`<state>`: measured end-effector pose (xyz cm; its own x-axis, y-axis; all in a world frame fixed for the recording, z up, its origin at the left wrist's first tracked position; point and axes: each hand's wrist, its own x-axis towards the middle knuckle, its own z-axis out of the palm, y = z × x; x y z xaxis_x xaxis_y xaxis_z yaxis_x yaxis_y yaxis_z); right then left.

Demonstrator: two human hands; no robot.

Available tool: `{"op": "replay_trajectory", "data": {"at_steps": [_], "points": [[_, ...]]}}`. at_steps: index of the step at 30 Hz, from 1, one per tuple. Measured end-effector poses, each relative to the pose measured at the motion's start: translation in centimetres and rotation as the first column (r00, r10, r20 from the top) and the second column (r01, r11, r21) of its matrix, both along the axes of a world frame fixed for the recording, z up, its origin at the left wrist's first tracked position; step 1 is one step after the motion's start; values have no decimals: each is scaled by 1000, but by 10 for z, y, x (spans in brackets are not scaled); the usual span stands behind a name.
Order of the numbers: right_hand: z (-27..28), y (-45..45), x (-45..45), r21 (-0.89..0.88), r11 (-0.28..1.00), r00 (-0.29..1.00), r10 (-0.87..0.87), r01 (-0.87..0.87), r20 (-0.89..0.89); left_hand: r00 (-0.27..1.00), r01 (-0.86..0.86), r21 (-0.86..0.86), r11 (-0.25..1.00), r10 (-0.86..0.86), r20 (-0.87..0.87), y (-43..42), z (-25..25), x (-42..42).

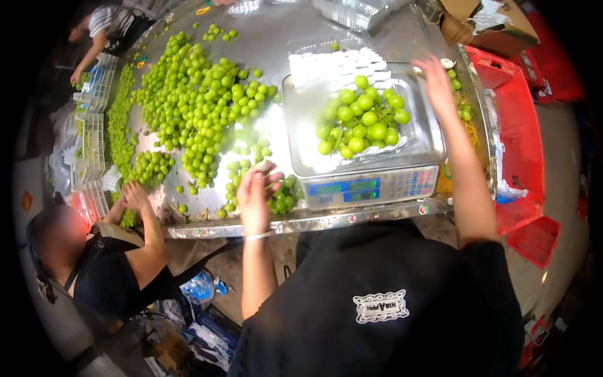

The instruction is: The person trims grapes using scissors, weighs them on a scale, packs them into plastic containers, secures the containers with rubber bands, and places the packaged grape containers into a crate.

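Note:
A bunch of green grapes (367, 119) lies in a clear plastic tray with white foam netting (308, 70), on the steel pan of a digital weighing scale (372, 187). The scale's display is lit, but its digits are too small to read. My left hand (254, 196), a white band at its wrist, is raised left of the scale over loose grapes (286, 200); its fingers are loosely bent and apart, with nothing visible in them. Just past the pan's right edge is my right hand (433, 78), slightly blurred, fingers stretched out and holding nothing.
A large heap of grapes (195, 100) covers the metal table's left side. Clear boxes (355, 12) stand at the back, a cardboard box (496, 28) back right, red crates (515, 138) at right. One person's hands (133, 196) touch grapes at left; another person works back left.

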<state>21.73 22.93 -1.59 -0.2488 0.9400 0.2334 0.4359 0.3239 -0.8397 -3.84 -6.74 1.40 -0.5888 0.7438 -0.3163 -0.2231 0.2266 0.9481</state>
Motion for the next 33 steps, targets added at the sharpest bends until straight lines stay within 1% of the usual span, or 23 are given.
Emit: {"op": "replay_trajectory", "data": {"at_steps": [1, 2, 3, 4, 5, 6, 8, 9, 10, 11, 12, 13, 14, 17, 18, 19, 20, 21, 22, 24, 28, 31, 33], "points": [[-18, 34, -12, 86, 996, 979, 16, -35, 204, 998, 57, 22, 998, -58, 33, 14, -6, 11], [-26, 57, -30, -78, 992, 950, 118, -100, 288, 991, 114, 44, 993, -116, 65, 26, -12, 21], [-25, 63, -52, -292, 949, 964, 180, -117, 198, 972, 205, 44, 978, -209, 104, 38, -12, 29], [-3, 63, -65, -550, 826, 962, 236, -124, 138, 953, 303, 38, 952, -302, -20, 45, -25, 27], [14, 54, -75, -554, 821, 989, 92, -140, -114, 971, 237, 26, 971, -236, -27, 49, -21, 29], [25, 42, -77, -554, 818, 933, -63, -155, -355, 985, 170, 13, 985, -169, -35, 53, -13, 31], [36, 28, -50, -307, 868, 814, 169, -390, -556, 999, 11, 142, 990, -6, -32, 55, -9, 26], [37, 15, -22, -217, 793, 784, 442, -568, -435, 999, 4, 139, 990, -9, 34, 53, -6, 23], [44, -8, -3, -29, 824, 823, 562, -565, -79, 995, -6, 137, 991, -8, 101, 50, -4, 22], [57, -42, 4, -309, 742, 797, 496, -595, -345, 997, 79, 153, 985, -80, -4, 48, -7, 25], [52, -56, 18, -7, 808, 808, 589, -589, 26, 995, 97, 68, 993, -96, -23, 50, 5, 34], [53, -71, 24, -89, 832, 836, 544, -548, -66, 987, 143, 70, 987, -137, -81, 49, -2, 38], [50, -81, 28, -97, 838, 843, 533, -537, -66, 974, 189, 70, 979, -178, -141, 49, -8, 41], [33, -105, 26, -315, 914, 937, 154, -255, -313, 979, 189, 50, 981, -185, -84, 52, -8, 47], [33, -108, 29, -320, 915, 939, 142, -245, -315, 980, 196, 2, 981, -196, -38, 51, -9, 46], [35, -110, 33, -554, 794, 949, 87, -250, -305, 973, 231, 25, 973, -231, -10, 51, -9, 44], [36, -112, 36, -747, 618, 958, 37, -245, -283, 973, 231, -69, 971, -228, 47, 47, -16, 38], [31, -109, 40, -830, 471, 948, 47, -298, -314, 945, 286, -140, 948, -256, 203, 48, -7, 35], [30, -107, 43, -831, 471, 948, 40, -296, -315, 897, 348, -201, 916, -262, 355, 50, 2, 34], [34, -106, 47, -891, 249, 921, 17, -380, -389, 869, 378, -158, 912, -291, 400, 49, 4, 33], [42, -110, 42, -909, 208, 909, -141, -360, -392, 887, 359, -109, 927, -303, 349, 54, 2, 32], [44, -114, 40, -921, 215, 923, -139, -326, -359, 892, 323, -101, 941, -267, 365, 57, 2, 32], [31, -123, 38, -889, 279, 882, -204, -364, -425, 887, 331, -94, 939, -275, 370, 58, 2, 32]]}}
